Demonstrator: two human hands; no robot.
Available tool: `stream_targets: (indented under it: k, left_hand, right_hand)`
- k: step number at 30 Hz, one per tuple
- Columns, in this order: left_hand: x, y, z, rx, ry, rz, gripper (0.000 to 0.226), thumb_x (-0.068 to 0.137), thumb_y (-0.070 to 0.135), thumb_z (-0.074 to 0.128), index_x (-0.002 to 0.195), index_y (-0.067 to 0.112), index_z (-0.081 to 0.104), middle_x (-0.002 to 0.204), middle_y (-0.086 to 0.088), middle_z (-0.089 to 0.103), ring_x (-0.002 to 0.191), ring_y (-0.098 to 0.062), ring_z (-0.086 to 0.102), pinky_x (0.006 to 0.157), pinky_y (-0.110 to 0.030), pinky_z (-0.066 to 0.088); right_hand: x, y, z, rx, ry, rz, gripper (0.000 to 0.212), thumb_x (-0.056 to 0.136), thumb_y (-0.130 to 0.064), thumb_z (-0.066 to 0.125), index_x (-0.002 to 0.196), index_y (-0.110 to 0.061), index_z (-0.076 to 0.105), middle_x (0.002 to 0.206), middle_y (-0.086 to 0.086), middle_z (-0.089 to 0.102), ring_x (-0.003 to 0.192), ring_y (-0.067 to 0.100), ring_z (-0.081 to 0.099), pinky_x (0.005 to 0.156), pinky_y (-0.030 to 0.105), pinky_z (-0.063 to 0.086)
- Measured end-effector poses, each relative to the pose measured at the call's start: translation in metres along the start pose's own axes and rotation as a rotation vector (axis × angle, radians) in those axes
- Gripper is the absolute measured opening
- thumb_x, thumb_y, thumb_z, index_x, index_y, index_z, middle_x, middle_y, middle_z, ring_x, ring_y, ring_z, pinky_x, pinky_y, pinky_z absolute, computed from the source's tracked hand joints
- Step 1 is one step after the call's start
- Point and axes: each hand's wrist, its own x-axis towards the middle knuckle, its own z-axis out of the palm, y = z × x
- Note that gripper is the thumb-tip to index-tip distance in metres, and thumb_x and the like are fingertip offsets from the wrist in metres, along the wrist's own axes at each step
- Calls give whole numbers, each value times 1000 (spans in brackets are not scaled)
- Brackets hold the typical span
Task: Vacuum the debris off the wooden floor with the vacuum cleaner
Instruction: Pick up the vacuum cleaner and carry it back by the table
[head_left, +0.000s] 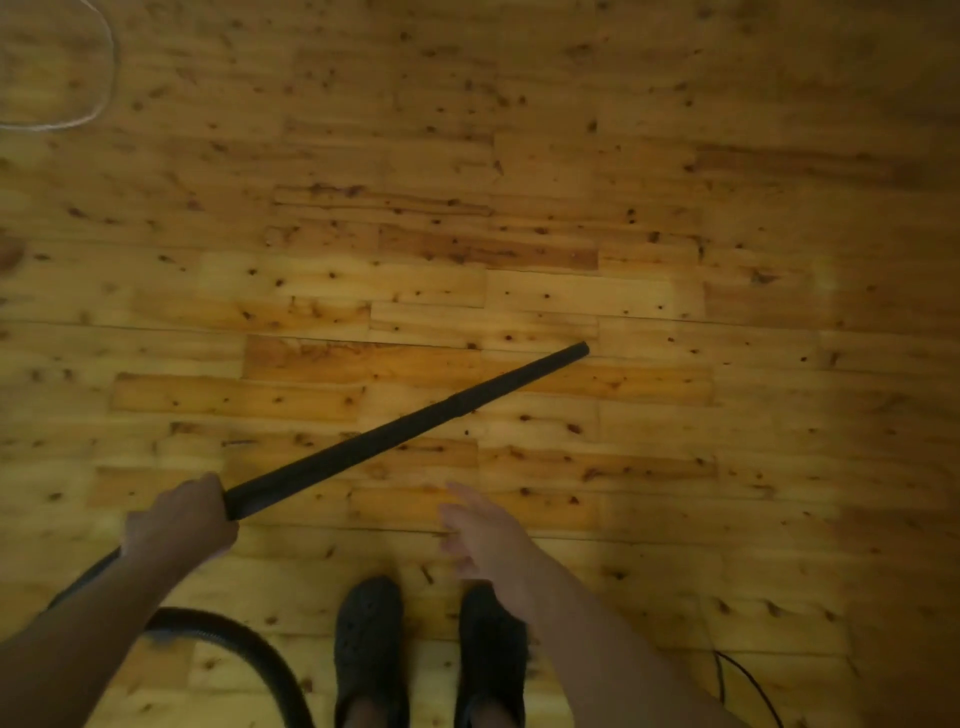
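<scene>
Left hand (179, 519) is gripping the black vacuum wand (410, 428) — its tip is reaching out over the wooden floor (675, 208); right hand (488, 535) is hovering beside it, fingers spread, holding nothing

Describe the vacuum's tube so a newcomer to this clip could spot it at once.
On the wooden floor, look just ahead of the two dark shoes. From the left hand a long black tube slants up and right across the planks. Unlike the curved hose and thin cable nearby, it is rigid and straight.
</scene>
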Motion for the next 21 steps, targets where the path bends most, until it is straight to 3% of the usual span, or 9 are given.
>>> stream_targets:
  k: [5, 10, 15, 21]
  left_hand:
    - [43, -14, 45, -51, -97, -9, 13, 92, 18, 60, 94, 17, 47, 85, -4, 56, 78, -24, 57, 83, -46, 52]
    - [91, -33, 75, -83, 14, 1, 11, 90, 13, 59, 100, 15, 52, 80, -7, 55, 71, -26, 56, 66, -43, 52]
    - [139, -43, 105, -52, 46, -44, 32, 87, 15, 64, 117, 14, 51, 82, -3, 39, 87, -31, 46, 88, -60, 47]
    - [187, -30, 133, -51, -62, -47, 50, 89, 34, 65, 127, 10, 44, 120, -19, 45, 111, -41, 47, 95, -63, 44]
  right_hand:
    - [46, 30, -7, -15, 76, 65, 47, 102, -35, 47, 148, -33, 36, 138, -3, 49, 111, 15, 57, 91, 35, 50]
    - [108, 47, -2, -42, 146, 47, 47, 102, -34, 46, 148, -30, 36, 141, -2, 48, 114, 16, 55, 100, 40, 47]
    - [173, 67, 6, -24, 218, 25, 46, 101, -38, 48, 145, -29, 41, 141, -2, 48, 119, 18, 52, 91, 35, 44]
    - [219, 86, 6, -12, 220, 27, 50, 98, -44, 51, 145, -31, 40, 143, -3, 48, 124, 19, 50, 102, 40, 41]
